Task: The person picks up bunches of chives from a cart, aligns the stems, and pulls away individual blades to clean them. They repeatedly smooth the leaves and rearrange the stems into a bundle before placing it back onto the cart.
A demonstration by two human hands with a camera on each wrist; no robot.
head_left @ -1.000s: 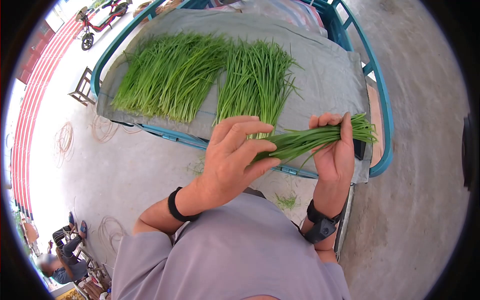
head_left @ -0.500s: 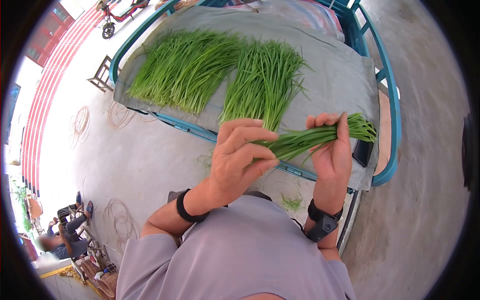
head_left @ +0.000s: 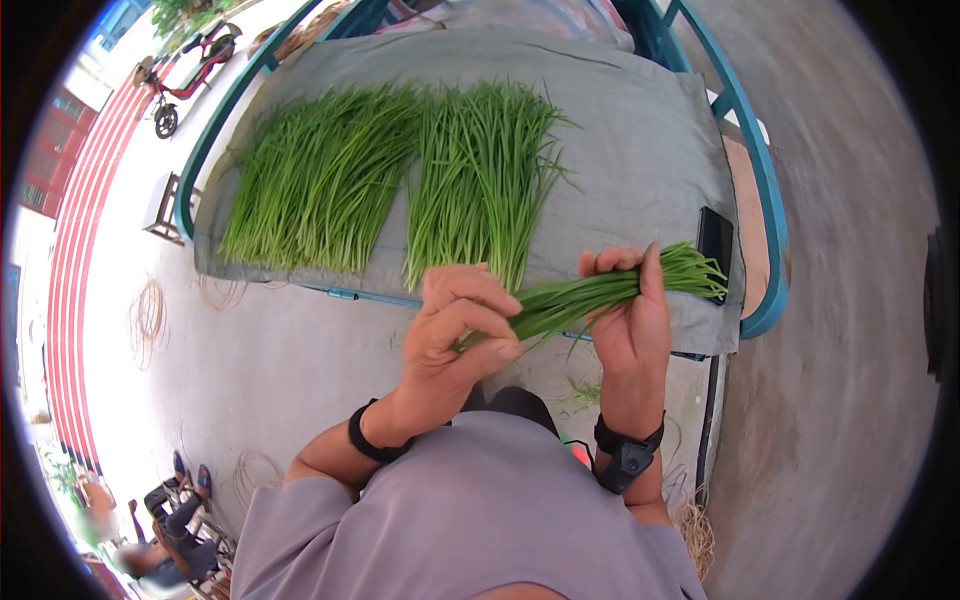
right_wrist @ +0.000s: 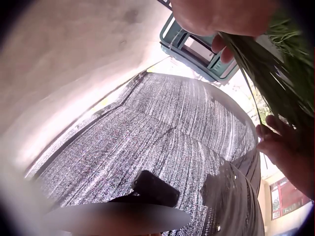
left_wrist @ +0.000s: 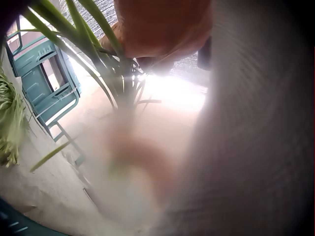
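A bundle of long green leaves [head_left: 570, 302] lies across both hands, its pale cut ends at the right. My right hand [head_left: 633, 335] grips it near those ends, thumb in front and fingers curled behind. At the leafy end my left hand [head_left: 445, 345] pinches the tips between thumb and curled fingers; the exact contact is partly hidden. The right wrist view shows the leaves [right_wrist: 268, 73] running between the right hand [right_wrist: 224, 17] and left fingers [right_wrist: 283, 150]. The left wrist view is blurred, with some leaves [left_wrist: 91, 42] beside a hand [left_wrist: 162, 27].
Two green piles [head_left: 315, 185] [head_left: 485, 180] lie side by side on a grey cloth [head_left: 610, 160] over a blue-framed cart [head_left: 765, 210]. A black phone [head_left: 714, 240] rests at the cloth's right edge. Farther off are a stool [head_left: 163, 210], a scooter [head_left: 185, 85] and a seated person [head_left: 180, 545].
The head view has shifted, so the cart and piles appear farther left and lower. Both hands still hold the bundle, now slightly lower and farther left in view. More of the phone shows.
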